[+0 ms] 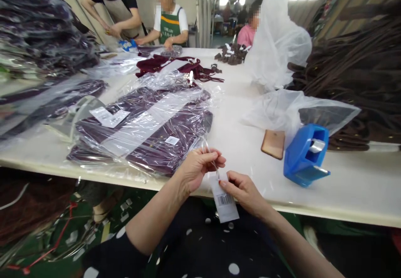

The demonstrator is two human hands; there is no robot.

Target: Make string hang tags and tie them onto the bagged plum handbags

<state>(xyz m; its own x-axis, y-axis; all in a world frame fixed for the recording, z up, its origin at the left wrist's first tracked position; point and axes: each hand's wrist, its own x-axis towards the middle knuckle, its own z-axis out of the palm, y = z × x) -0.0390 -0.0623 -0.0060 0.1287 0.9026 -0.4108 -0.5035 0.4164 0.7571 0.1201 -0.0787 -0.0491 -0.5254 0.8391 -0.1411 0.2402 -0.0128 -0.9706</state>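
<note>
Between the two hands hangs a white tag (226, 206), its upper edge pinched by the right hand (243, 189); the left hand (200, 166) seems to pinch its string (217, 171), though the thin loop is blurry. It should be light and bendable, best gripped by an edge. Beyond the hands, a pale table (360, 182) bears bagged clothes (153, 132); farther off, a person in a green apron (173, 28) works.

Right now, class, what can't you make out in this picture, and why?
All in the head view:
- White rectangular barcode tag in the bare right hand: fine print, too small and blurred.
- Dark-brown fabric pile: right end, cut off by the right edge.
- Pink-clothed co-worker: one side, hidden behind crumpled white translucent plastic.
</note>
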